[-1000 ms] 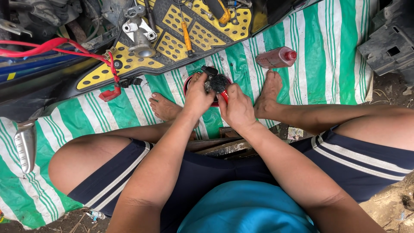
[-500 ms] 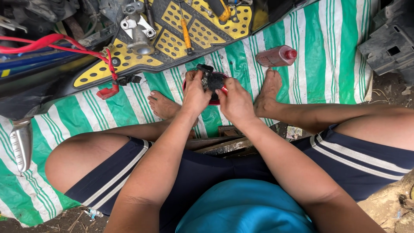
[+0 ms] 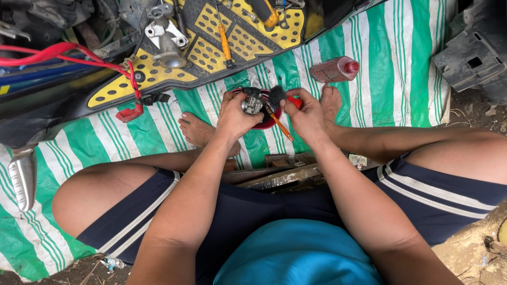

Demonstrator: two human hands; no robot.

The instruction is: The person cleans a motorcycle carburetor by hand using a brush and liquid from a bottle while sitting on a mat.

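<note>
My left hand (image 3: 235,113) grips one small metal part (image 3: 252,104) at frame centre; my right hand (image 3: 305,115) pinches one orange-handled brush (image 3: 277,100) just beside it.

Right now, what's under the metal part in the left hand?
A red bowl sits under the metal part, on the green-striped tarp. The left hand, the right hand and its brush cover most of the bowl; its contents cannot be seen.

My left hand (image 3: 235,113) grips a small metal engine part (image 3: 252,103) over a red bowl (image 3: 269,122). Beside the bowl, my right hand (image 3: 305,117) holds an orange-handled brush (image 3: 278,108), bristles against the part. Beyond the bowl lies a reddish bottle (image 3: 334,69) on the green-striped tarp (image 3: 401,68).
</note>
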